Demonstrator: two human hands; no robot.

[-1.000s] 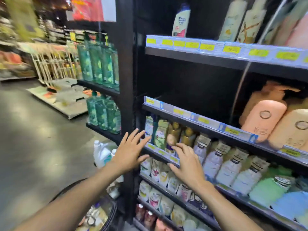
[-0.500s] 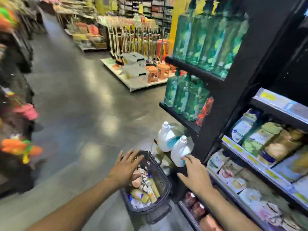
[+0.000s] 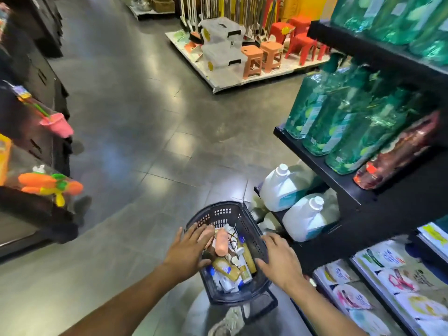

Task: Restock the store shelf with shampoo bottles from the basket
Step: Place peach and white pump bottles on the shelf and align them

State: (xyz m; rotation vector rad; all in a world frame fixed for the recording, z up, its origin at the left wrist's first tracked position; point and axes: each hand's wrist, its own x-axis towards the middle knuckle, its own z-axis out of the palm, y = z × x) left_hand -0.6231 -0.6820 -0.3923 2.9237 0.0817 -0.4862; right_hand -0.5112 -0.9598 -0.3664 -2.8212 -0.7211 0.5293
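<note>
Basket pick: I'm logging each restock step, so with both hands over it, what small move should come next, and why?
Probably lower the left hand and curl it round the peach bottle lying atop the pile in the basket. Both hands are open and empty, the left one's fingertips lie right beside that bottle, and the right hand is over the basket's right rim.

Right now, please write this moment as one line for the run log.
step: fetch bottles from basket | left hand: open, above bottles | right hand: open, over basket edge | held: nothing
</note>
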